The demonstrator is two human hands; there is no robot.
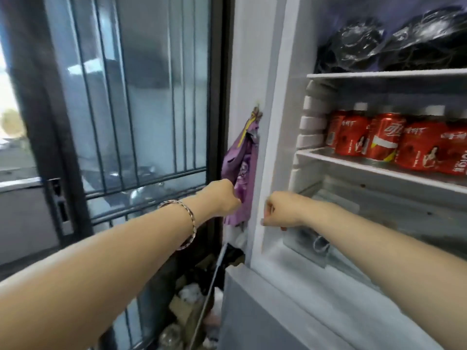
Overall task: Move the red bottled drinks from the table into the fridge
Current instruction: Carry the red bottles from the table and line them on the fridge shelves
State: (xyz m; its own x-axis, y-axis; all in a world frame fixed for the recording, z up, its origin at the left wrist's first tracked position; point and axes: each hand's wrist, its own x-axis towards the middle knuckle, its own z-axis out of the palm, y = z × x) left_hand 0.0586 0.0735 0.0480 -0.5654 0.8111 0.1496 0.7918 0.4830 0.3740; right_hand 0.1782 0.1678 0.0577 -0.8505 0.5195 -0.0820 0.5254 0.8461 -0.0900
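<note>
Both fists are curled, holding nothing I can see: left hand [222,197] by the purple bag [241,162], right hand [281,209] at the open fridge [275,122], red bottled drinks [419,147] shelved inside.

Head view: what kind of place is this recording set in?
Probably a home kitchen or utility corner. An open fridge holds red bottled drinks on a shelf, with a barred glass door beside it and clutter on the floor.
</note>
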